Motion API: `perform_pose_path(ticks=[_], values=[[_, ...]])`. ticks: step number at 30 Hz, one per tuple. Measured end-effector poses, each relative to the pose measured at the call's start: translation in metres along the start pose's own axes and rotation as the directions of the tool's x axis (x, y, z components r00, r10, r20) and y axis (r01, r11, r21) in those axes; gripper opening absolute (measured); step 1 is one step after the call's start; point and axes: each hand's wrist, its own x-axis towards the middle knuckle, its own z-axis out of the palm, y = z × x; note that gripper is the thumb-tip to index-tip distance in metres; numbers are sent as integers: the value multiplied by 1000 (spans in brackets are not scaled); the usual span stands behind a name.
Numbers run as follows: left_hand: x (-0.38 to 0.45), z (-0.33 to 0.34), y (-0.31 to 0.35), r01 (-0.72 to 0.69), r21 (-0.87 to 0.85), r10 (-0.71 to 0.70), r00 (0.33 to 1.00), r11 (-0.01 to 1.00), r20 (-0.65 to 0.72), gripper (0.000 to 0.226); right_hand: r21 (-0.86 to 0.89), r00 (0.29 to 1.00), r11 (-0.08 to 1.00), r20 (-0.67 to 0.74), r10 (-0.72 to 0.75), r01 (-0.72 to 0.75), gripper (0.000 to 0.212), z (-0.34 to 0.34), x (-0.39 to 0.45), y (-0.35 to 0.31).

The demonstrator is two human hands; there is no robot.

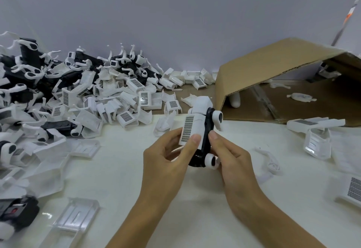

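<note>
Far-left corner of the tabletop (pixel 125 185): a heap of white shells and black bodies (pixel 64 95) spills toward the middle. Near-left edge: a clear plastic tray (pixel 76 218) lies flat.

Centre: the left hand (pixel 166 161) grips the assembly (pixel 199 124), thumb pressed on its labelled white cover, fingers curled behind. The assembly, a black frame with a white cover and two round white end pieces, is held upright and slightly tilted above the middle of the tabletop, clear of the surface. The right hand (pixel 232 159) grips its black edge, thumb on the frame. Its fingers appear wrapped round the lower end piece, though partly hidden.

Far-right corner: a cardboard box (pixel 273 72) lies on its side. Loose white parts (pixel 316 130) rest just in front, near the right edge.
</note>
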Motion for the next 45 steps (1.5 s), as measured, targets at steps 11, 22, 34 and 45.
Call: perform_pose_path(ticks=[11,22,34,45], values=[[8,-11,2,-14,30,12,998,999,65,74,-1,994,1000,-106,14,-14,25,1,2,1],[-3,6,9,77,171,-78,997,982,0,24,-61,997,996,-25,-69,67,26,0,0,4],[4,0,1,317,-223,-334,941,922,-47,70,-66,998,997,-62,30,-34,19,-3,1,4],[9,-9,-1,134,-195,-161,978,972,-130,42,38,998,998,30,48,-49,36,-5,5,1]])
